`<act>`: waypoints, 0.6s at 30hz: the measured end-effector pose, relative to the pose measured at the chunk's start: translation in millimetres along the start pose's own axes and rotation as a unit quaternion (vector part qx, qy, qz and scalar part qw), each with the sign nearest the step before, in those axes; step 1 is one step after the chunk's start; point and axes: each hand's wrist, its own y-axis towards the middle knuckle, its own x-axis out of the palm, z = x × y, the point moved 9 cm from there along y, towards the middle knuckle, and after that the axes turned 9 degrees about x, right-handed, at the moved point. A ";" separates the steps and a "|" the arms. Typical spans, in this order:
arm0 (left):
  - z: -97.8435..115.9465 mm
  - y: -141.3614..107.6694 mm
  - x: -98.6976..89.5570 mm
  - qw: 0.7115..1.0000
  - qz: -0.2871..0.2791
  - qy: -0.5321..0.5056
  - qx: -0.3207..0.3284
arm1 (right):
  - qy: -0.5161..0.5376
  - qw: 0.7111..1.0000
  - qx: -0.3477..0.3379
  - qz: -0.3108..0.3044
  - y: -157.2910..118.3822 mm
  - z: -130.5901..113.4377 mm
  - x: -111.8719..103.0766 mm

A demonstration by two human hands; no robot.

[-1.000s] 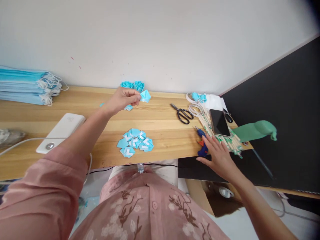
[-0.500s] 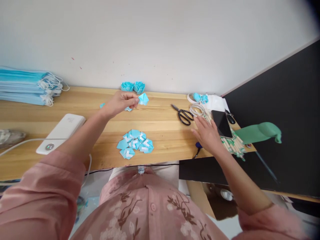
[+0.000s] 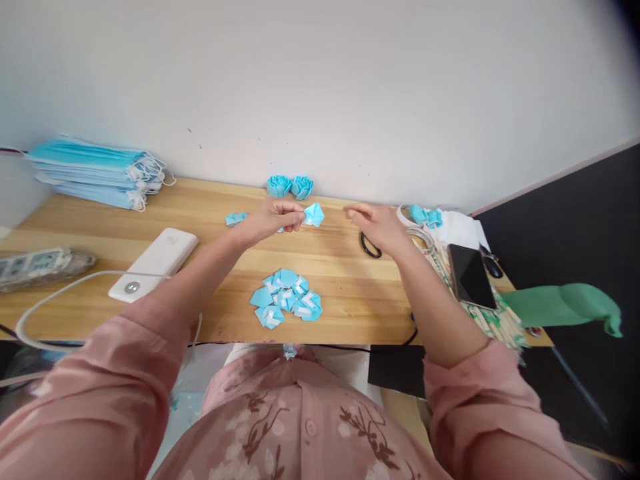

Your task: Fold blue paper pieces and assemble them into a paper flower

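Observation:
Between the thumb and fingers of my left hand [image 3: 275,221] is a folded blue paper piece [image 3: 315,215]. My right hand [image 3: 377,227] is over the scissors [image 3: 371,246], hiding most of them; only a black handle loop shows. Its fingers point left and are bent close together, and whether anything is between them is too small to tell. Several folded blue pieces with white strips [image 3: 286,297] lie in a cluster near the desk's front edge. Two blue paper roses [image 3: 291,187] sit at the back, beyond my left hand.
On the left are stacked blue masks [image 3: 93,170], a white power bank [image 3: 154,265] with a cable and a wrapped power strip [image 3: 45,265]. At right lie tape rolls [image 3: 421,239], a phone [image 3: 471,275], wrapped sticks [image 3: 493,319] and a green bag-like thing [image 3: 560,308].
My right hand has moved left and away from my body, from beside the tape rolls to over the scissors. My left hand still holds the blue piece. The view has shifted left.

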 end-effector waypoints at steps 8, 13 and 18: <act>-11.0 -1.7 -5.0 1.000 0.019 -0.006 -0.001 | 0.344 0.933 -0.008 -0.102 5.8 -53.2 39.7; -17.9 2.7 -16.1 0.999 0.024 0.037 -0.003 | 0.369 0.927 -0.017 -0.070 22.0 -57.4 38.6; -24.5 9.3 -76.5 0.957 0.130 0.261 -0.012 | 0.459 0.888 0.029 -0.026 29.1 -28.2 40.8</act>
